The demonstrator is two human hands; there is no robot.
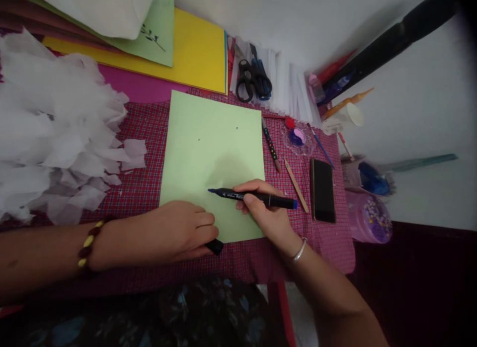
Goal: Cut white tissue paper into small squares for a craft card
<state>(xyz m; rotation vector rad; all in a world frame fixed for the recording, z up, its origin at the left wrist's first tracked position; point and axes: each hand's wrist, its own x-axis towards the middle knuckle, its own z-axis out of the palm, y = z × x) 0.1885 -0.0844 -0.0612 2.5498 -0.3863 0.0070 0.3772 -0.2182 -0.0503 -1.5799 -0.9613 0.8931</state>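
Observation:
My right hand point(266, 208) grips a black marker point(257, 198) with a blue end, its blue tip pointing left over a light green sheet of paper point(208, 163). Whether the tip touches the paper I cannot tell. Two small dark marks show on the sheet's upper half. My left hand point(186, 230) rests on the sheet's lower left edge, its fingers curled around a black marker cap point(214, 246) that sticks out past them.
Torn white paper point(59, 133) is heaped at the left. Behind lie yellow card point(197, 48) and black-handled scissors point(248, 81). To the right are a brush point(271, 145), a wooden stick point(296, 185), a phone point(322, 190) and a clear dish point(298, 138) with paint.

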